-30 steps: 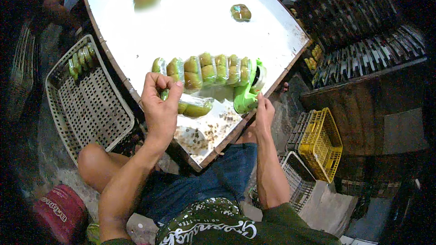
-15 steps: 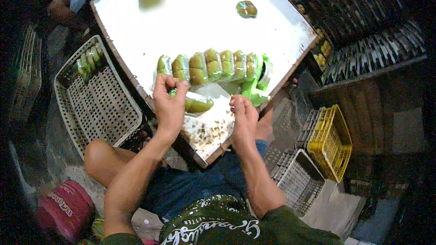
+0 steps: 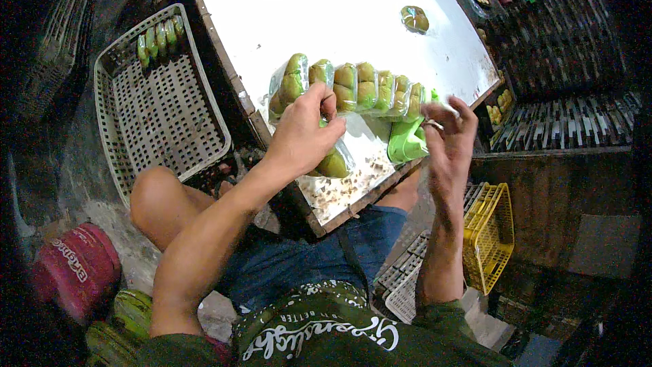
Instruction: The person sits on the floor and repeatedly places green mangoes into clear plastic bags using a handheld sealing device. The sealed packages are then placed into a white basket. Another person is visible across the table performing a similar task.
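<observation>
Beside desk (image 3: 350,10), has wrapped buns (image 3: 161,39) in crate (image 3: 163,105). Pinches bun pack (image 3: 335,164) with left fingers (image 3: 329,134); half-curls right fingers (image 3: 466,114), unclear whether holding.

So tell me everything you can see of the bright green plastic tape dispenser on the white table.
The bright green plastic tape dispenser looks moulded, with a broad body. It rests on the white table close to the edge, near the right end of the row of clear-wrapped green and brown buns. The bare right hand partly covers it; whether they touch cannot be told. Its tape roll is hard to make out.
</observation>
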### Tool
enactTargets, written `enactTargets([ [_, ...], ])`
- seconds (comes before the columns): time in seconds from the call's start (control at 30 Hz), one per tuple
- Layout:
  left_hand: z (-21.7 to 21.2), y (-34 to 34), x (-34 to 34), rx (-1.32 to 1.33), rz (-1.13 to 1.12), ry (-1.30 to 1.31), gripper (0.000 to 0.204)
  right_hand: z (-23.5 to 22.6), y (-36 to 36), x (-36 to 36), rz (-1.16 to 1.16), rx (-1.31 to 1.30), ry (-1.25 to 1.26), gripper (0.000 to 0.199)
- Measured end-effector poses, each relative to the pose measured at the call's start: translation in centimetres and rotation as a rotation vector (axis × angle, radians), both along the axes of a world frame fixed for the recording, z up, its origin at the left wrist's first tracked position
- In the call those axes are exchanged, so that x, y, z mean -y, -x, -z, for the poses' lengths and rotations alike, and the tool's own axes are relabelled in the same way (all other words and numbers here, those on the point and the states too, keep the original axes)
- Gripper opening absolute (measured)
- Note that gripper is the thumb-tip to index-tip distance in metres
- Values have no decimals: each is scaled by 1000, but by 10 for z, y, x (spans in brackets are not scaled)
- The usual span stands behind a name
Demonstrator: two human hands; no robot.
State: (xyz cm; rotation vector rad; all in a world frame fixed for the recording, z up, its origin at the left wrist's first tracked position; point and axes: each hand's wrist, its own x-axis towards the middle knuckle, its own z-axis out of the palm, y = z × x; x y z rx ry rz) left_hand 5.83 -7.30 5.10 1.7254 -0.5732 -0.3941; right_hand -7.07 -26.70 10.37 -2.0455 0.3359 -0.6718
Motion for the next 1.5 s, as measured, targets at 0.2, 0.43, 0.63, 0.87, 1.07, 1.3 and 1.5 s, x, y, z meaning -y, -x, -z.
enactTargets([
  [0.2,0,2,-6,-28,-18,26,22,63,116,89,523,-216,77,20],
  [0.43,19,7,10,23,33,82,23,240,349,177,835,-695,123,73],
  [0.63,36,9,5,22,11,-25,23,144,201,123,633,-174,-212,68],
  [0.87,24,13,13,14,42,-26,24,104,68,108,570,-244,32,40],
  [1.07,31,11,14,12,42,10,22,114,31,110,596,-403,-62,50],
  [1.3,29,12,17,-139,27,101,22,93,44,84,616,-323,-135,38],
  [1.5,22,17,23,-69,-190,228,22,117,47,8,420,-265,-782,24],
])
